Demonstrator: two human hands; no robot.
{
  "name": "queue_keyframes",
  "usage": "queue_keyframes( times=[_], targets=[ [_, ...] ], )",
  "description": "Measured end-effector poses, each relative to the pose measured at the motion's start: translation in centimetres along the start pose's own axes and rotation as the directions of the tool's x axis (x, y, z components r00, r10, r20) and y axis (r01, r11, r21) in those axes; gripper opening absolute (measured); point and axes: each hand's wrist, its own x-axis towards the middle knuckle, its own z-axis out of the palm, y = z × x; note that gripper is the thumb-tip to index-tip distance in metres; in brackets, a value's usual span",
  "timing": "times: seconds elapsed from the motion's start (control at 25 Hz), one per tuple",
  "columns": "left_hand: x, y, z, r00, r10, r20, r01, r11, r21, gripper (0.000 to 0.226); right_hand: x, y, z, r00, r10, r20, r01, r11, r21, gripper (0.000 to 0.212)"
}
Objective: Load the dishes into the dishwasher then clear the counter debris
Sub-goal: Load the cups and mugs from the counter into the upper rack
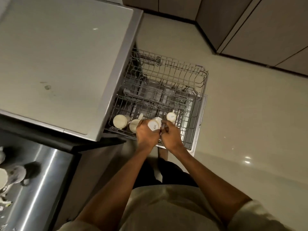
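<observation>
Grey wire forms the pulled-out dishwasher rack (166,90), which juts to the right from under the pale counter (58,64); its far half holds nothing visible, while the dishes crowd the near-left corner. There the left hand (146,133) is clamped around a white cup (154,125) turned base-up, printed lettering showing on the base, held just over the rack's near edge. The right hand (170,135) sits just beside it, fingers curled in against the cup's right side — whether they actually grip it I cannot tell. Three more white pieces stand upside down in the same row: a wide cup (120,120) close under the counter's edge, another (134,125) partly hidden by the left hand, and a smaller cup (171,116) just right of the held one. The counter overhang closes off the rack's left side; the right rim and the open glossy floor (241,122) beyond it are unobstructed. A steel sink (41,180) lies near left, with bits of debris (5,202) at its left edge.
</observation>
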Motion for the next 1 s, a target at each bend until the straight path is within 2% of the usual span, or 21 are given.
queue_keyframes(
  times=[0.16, 0.36, 0.56, 0.76, 1.0],
  targets=[
    [3.0, 0.4, 1.9, 0.997, -0.039, 0.065, 0.039, 0.999, 0.006, 0.042, 2.9, 1.3, 1.0, 0.99, 0.14, 0.028, -0.142, 0.983, 0.116, 0.046],
    [6.7, -0.8, 4.7, 0.99, -0.046, 0.132, 0.039, 0.998, 0.056, 0.041, 6.6, 1.7, 2.1, 0.977, 0.21, 0.043, -0.214, 0.963, 0.163, 0.056],
    [10.0, -2.2, 7.2, 0.98, -0.097, 0.172, 0.084, 0.993, 0.086, 0.038, 10.2, 2.9, 3.1, 0.972, 0.23, 0.049, -0.234, 0.966, 0.112, 0.051],
    [12.2, -3.8, 9.6, 0.958, -0.197, 0.21, 0.182, 0.979, 0.09, 0.045, 12.5, 4.0, 4.4, 0.959, 0.277, 0.062, -0.283, 0.948, 0.142, 0.059],
    [13.5, -4.4, 10.4, 0.955, -0.183, 0.232, 0.166, 0.982, 0.089, 0.04, 13.9, 4.7, 5.1, 0.956, 0.291, 0.041, -0.293, 0.939, 0.178, 0.057]
  ],
)
